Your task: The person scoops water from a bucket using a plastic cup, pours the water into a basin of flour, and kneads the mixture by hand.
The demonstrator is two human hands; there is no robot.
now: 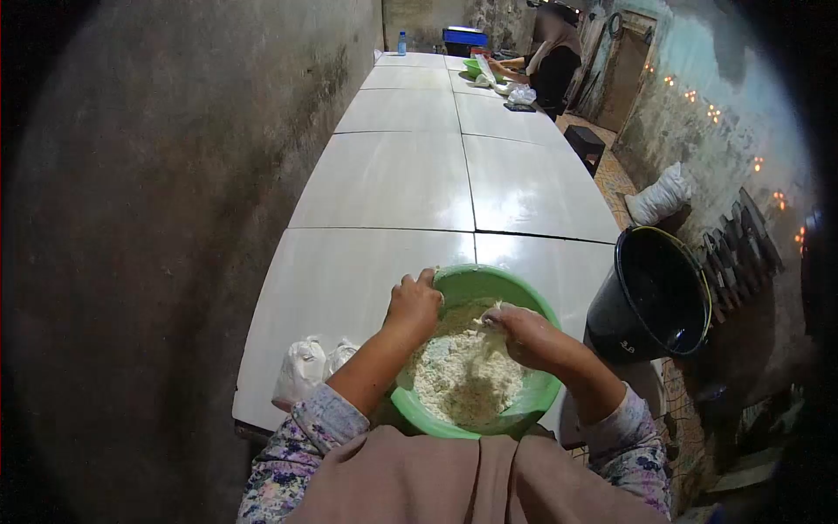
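A green bowl (543, 403) at the near edge of the tiled table holds crumbly, pale flour mixture (463, 375). My left hand (415, 306) grips the bowl's upper left rim, its fingers curled over the edge. Inside the bowl, above the mixture, is my right hand (524, 336), with its fingers bent together and flour on the fingertips. Whether anything lies between those fingers is too small to tell. Two plastic bags of white powder (302, 371) stand by my left forearm.
A black bucket (611, 306) stands right of the bowl. Across the white table (384, 183), a person (554, 65) works at another green bowl (472, 68). A bottle (401, 44), blue crate (465, 37), stool (585, 144) and white sack (661, 196) are also there.
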